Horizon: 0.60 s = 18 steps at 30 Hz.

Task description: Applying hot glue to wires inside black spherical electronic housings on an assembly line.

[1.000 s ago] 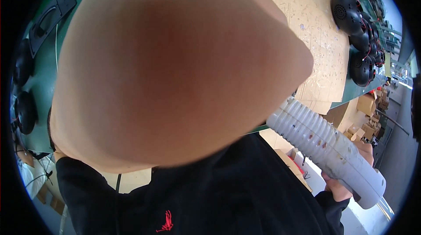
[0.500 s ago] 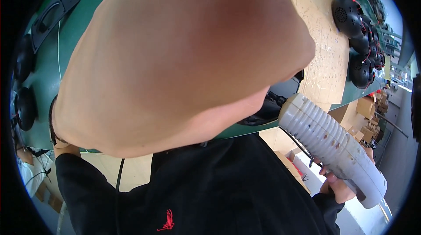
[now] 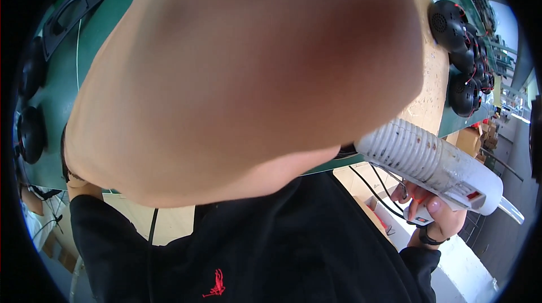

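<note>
My left hand (image 3: 243, 83) looms huge and blurred before the camera, a dark band at its wrist. Its fingers are hidden, so I cannot tell whether they hold anything. At the right, my right hand (image 3: 443, 215) is closed around a heat gun (image 3: 420, 150) with a dirty white, ribbed barrel and a switch on its grip. The gun's front end points left, beside my left hand's lower right edge, which covers its tip. A sliver of a black part (image 3: 346, 151) shows there; the rest is hidden.
Several round black speaker-like housings (image 3: 466, 94) with red wires stand at the table's right. At the left lie a black frame (image 3: 73, 12) and dark rounded parts (image 3: 32, 133) on the green table (image 3: 59, 99). A worn board (image 3: 432, 99) lies beneath. Black cables (image 3: 378, 195) hang below the gun.
The heat gun's rear end has swung upward, bringing the gun nearer level and its grip and switch into view. My left hand has shifted right and now hides most of the black part.
</note>
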Available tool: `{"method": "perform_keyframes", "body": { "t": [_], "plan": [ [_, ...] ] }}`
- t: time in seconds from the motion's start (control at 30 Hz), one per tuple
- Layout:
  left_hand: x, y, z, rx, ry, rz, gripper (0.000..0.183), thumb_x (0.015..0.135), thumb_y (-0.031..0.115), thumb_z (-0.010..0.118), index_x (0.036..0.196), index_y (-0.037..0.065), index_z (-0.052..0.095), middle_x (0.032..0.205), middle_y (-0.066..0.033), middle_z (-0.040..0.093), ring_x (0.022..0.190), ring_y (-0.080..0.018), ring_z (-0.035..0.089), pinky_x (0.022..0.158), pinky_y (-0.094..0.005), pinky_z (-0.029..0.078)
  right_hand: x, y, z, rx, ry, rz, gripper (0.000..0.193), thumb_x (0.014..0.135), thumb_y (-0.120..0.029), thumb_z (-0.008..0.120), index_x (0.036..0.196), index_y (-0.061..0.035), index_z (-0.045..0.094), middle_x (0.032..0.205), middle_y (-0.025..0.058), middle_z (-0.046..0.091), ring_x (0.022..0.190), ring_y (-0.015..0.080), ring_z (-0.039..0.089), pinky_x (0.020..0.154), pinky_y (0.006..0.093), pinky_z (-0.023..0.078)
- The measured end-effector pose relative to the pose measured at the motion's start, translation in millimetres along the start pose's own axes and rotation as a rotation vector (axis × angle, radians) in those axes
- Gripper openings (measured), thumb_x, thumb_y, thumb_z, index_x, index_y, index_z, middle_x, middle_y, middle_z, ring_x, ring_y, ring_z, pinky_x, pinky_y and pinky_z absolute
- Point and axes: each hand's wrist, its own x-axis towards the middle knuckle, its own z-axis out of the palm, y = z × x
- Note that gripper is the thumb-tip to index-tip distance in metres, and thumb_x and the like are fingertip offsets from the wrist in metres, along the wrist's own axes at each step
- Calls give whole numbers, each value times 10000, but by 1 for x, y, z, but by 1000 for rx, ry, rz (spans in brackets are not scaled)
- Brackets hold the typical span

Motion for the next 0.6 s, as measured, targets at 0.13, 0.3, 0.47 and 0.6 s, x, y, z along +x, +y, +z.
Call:
{"method": "perform_keyframes", "body": {
  "t": [0.13,0.3,0.47,0.6],
  "plan": [
    [-3,-6,-2,1,10,-10,210,613,-109,726,794,-6,701,790,-111,680,722,-274,663,630,-341,531,4,-7,-6,-36,-106,-21,686,881,-380,799,1232,158,561,780,205,684,669,296,675,690,453,578],
    [-2,-3,-3,28,3,-88,208,623,-120,713,800,-11,706,788,-111,687,730,-261,665,648,-328,532,-3,-1,-6,-3,39,-53,727,854,-402,835,1244,150,569,770,196,687,635,276,674,662,415,577],
    [3,6,8,-56,145,-191,206,638,-129,704,807,-12,709,793,-109,693,745,-255,664,670,-321,531,-7,4,-5,-56,66,-7,783,811,-380,858,1307,128,528,828,233,682,614,295,674,604,395,577],
    [1,5,0,92,25,-178,210,644,-127,702,818,-11,710,802,-105,698,754,-258,664,684,-326,532,-21,9,-14,262,254,101,758,855,-400,799,1278,162,518,853,265,677,582,296,673,571,453,582]
  ]
}}
